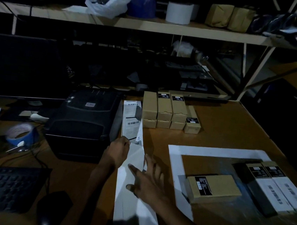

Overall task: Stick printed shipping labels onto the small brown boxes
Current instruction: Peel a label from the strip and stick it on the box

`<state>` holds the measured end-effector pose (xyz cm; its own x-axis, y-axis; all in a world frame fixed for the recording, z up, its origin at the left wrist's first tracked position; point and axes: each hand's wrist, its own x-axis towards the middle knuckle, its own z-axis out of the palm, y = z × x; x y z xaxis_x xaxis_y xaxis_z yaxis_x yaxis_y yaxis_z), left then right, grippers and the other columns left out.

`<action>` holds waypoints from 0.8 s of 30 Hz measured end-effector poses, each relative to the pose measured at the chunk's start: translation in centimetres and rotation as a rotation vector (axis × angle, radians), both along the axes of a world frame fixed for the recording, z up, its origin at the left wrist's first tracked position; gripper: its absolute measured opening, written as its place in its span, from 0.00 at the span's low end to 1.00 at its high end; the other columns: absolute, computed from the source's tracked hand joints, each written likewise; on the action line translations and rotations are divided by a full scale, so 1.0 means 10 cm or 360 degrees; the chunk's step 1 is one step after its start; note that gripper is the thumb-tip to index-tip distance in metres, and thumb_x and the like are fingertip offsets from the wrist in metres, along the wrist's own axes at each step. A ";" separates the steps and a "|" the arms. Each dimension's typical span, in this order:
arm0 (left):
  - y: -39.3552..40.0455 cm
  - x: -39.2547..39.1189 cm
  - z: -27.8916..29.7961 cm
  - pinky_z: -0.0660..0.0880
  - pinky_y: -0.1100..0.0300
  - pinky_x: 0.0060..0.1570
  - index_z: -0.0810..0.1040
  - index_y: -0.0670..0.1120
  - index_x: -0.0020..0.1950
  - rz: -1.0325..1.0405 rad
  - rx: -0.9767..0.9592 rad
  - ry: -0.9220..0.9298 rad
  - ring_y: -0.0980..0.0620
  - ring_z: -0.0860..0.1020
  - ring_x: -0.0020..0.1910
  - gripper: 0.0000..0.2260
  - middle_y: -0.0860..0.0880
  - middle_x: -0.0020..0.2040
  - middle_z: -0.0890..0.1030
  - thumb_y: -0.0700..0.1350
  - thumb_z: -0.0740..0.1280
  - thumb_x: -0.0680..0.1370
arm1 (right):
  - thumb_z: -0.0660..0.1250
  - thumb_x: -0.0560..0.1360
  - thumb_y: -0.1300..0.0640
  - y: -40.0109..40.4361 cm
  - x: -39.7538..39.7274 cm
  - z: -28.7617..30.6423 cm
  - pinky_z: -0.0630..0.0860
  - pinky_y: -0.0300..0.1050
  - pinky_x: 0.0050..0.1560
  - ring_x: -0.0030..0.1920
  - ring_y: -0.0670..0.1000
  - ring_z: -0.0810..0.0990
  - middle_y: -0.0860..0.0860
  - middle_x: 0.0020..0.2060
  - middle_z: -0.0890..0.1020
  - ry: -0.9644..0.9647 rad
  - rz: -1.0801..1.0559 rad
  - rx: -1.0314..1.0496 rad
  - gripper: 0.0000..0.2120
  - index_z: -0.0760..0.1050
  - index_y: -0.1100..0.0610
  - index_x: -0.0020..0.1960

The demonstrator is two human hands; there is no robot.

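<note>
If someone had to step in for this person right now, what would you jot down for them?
Left hand: pinches the label strip that runs along the table beside the black printer.
Right hand: open, fingers spread over the strip's blank lower part.
Done: two boxes in the white frame already carry white labels.
Left: the plain brown box lying in the frame has no shipping label that I can see; a stack of boxes at the back of the table seems unlabelled too. Separate the next label and stick it on.
</note>
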<state>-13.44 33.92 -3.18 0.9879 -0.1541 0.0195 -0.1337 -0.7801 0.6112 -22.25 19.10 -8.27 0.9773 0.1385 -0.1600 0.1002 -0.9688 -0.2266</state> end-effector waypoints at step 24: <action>-0.08 -0.08 1.03 0.72 0.48 0.42 0.73 0.43 0.53 0.0365 -0.0035 -0.0844 0.40 0.78 0.45 0.08 0.44 0.52 0.77 0.44 0.56 0.85 | 0.60 0.75 0.29 -0.09 0.15 0.00 0.44 0.67 0.75 0.80 0.62 0.43 0.44 0.82 0.44 0.0292 0.0096 0.0005 0.36 0.51 0.35 0.78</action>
<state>-14.27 33.14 7.12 0.8503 0.0689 0.5218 -0.2552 -0.8131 0.5232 -20.74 18.21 -8.25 0.9216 0.1970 -0.3344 0.1150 -0.9615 -0.2496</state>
